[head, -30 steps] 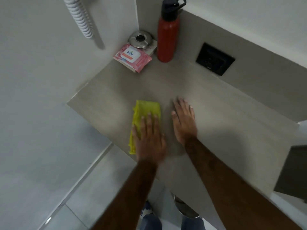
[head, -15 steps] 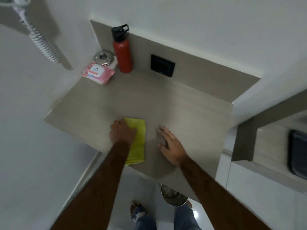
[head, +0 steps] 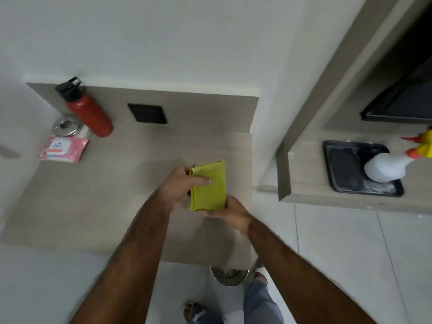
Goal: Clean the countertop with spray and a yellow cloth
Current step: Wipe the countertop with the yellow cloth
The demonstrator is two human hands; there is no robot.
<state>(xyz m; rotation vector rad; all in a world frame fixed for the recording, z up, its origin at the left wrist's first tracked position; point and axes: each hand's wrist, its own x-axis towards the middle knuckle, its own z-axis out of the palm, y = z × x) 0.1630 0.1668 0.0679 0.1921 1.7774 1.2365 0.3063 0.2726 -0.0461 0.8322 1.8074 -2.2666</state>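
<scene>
We look down on a pale wood-grain tabletop (head: 98, 197) set into a white-walled corner, with grey floor tiles (head: 350, 253) below. Our left hand (head: 180, 190) and right hand (head: 230, 212) both have their fingers clamped on the folded yellow cloth (head: 210, 188), held over the tabletop's right part. At the back left stand a red bottle (head: 90, 113), a steel ashtray (head: 67, 126) and a pink wipes pack (head: 63, 149), its label too blurred to read. The spray bottle (head: 390, 168) sits on a black tray (head: 346, 169) on the shelf to the right
</scene>
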